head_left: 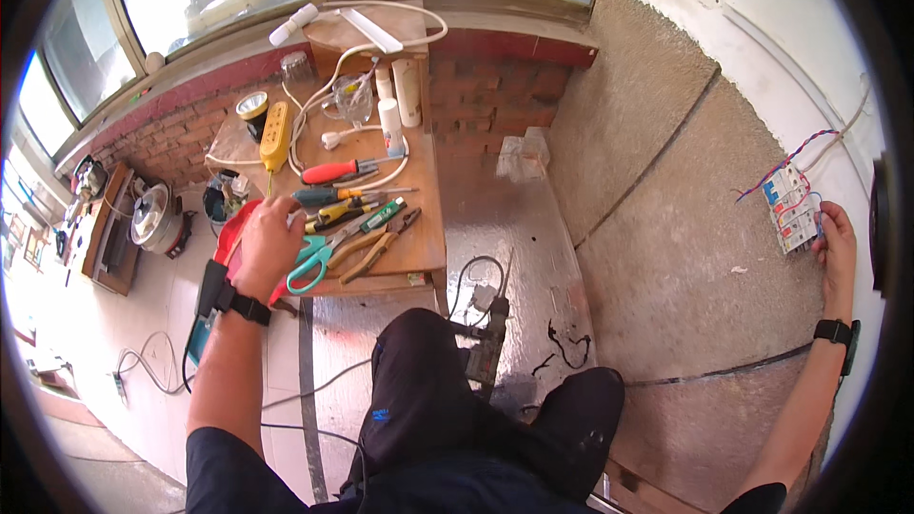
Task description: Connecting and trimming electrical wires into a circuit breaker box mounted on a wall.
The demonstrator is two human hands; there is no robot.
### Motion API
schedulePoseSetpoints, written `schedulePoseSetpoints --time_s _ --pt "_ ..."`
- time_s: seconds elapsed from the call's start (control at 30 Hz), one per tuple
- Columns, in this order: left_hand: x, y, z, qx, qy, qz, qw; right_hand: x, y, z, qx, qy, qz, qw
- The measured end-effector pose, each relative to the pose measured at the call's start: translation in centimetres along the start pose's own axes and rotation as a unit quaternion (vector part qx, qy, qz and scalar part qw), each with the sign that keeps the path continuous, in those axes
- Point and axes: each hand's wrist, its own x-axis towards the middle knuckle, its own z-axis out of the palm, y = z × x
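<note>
My left hand (274,238) is curled at the wooden table's left edge, over a red item (230,243); what its fingers hold is unclear. Beside it lie teal-handled scissors (307,271), pliers (371,252), yellow-handled tools (333,214) and a red screwdriver (328,171). My right hand (833,233) is pinched at the right end of a row of circuit breakers (788,207) on the wall, where a blue wire loops; its exact grip is hidden. Red, blue and white wires (814,143) run to the breakers.
A yellow power strip (276,133), lamp, bottles and cables share the table (424,219). A power tool (486,352) stands between my knees, with cords on the floor. A pot (152,214) is at left; brick wall and windows are behind, a plaster wall at right.
</note>
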Motion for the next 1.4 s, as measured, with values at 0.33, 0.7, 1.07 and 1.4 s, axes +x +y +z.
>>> schedulePoseSetpoints --time_s 0.33,0.7,1.07,1.4 --pt "0.2 -3.0 0.0 0.004 -0.018 -0.055 0.998 0.6 0.9 -0.5 -0.01 0.012 -0.01 1.0" --pt "1.2 -3.3 0.2 -0.018 -0.012 -0.014 1.0 1.3 1.5 -1.3 -0.024 0.007 -0.01 1.0" --pt "1.8 -2.7 0.5 -0.015 -0.035 -0.044 0.998 1.2 1.7 -1.5 -0.026 0.016 -0.01 0.999" --pt "2.0 -2.3 1.1 -0.038 -0.017 -0.021 0.999 1.0 1.5 -1.8 -0.011 0.008 -0.012 1.0"
